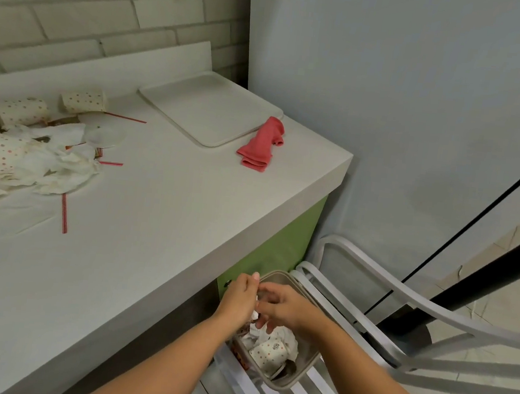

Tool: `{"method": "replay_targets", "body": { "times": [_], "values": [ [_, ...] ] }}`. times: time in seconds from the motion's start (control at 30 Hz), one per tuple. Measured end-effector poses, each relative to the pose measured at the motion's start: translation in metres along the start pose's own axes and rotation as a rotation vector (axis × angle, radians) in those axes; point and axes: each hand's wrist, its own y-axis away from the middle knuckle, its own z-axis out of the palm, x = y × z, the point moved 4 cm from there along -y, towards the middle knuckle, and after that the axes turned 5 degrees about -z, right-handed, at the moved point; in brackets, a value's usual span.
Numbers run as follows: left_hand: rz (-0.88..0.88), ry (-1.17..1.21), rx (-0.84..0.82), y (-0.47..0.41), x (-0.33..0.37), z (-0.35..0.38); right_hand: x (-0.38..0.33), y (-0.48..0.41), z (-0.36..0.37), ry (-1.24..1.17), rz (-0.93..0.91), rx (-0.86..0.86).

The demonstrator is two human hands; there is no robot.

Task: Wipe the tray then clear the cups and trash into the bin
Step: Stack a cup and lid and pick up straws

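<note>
Tabletop [158,234]: white, mostly bare on the near side, clutter bunched at the far left edge. Metal chair [399,323] just beside the tabletop's corner, carrying the bin [308,370] on its seat. Tray [204,107] empty at the far right, red cloth [262,144] crumpled just beside it, touching its edge; wipe step looks done.

Bin already holds a dotted paper cup [269,352] and crumpled napkins [288,339]. Left hand [240,297] and right hand [282,305] close together over the bin mouth, fingers [264,308] curled narrow around a scrap of white paper; can't tell which hand carries it.

Remaining: pile of napkins [46,168], three dotted cups [20,112] lying on their sides, red straws [64,213], flat white lid [104,135]. Roughly half to go, as a guess.

For this drop: release low inside the rim, not above it, since light paper drifts. Press contents down to make room. Bin is small and perched on slats, so avoid knocking it. Next load: nest cups, wrap straws in napkins, carry in one trip.
</note>
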Motion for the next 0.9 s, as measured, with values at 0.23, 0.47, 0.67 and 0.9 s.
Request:
{"method": "replay_targets", "body": {
  "times": [0.23, 0.47, 0.67, 0.9],
  "values": [
    [-0.025, -0.002, -0.021, 0.011, 0.012, -0.004, 0.0, -0.01, -0.007, 0.073, 0.031, 0.143],
    [0.205, -0.104, 0.087, 0.032, 0.039, -0.038, 0.009, -0.025, -0.004, 0.551, 0.297, 0.04],
    [0.406, -0.042, 0.308, 0.066, 0.057, -0.098, -0.068, -0.04, 0.028, 0.774, 0.209, -0.092],
    [0.46, 0.021, 0.586, 0.103, 0.035, -0.193, -0.18, -0.034, 0.106, 0.887, -0.061, -0.211]
  ]
}}
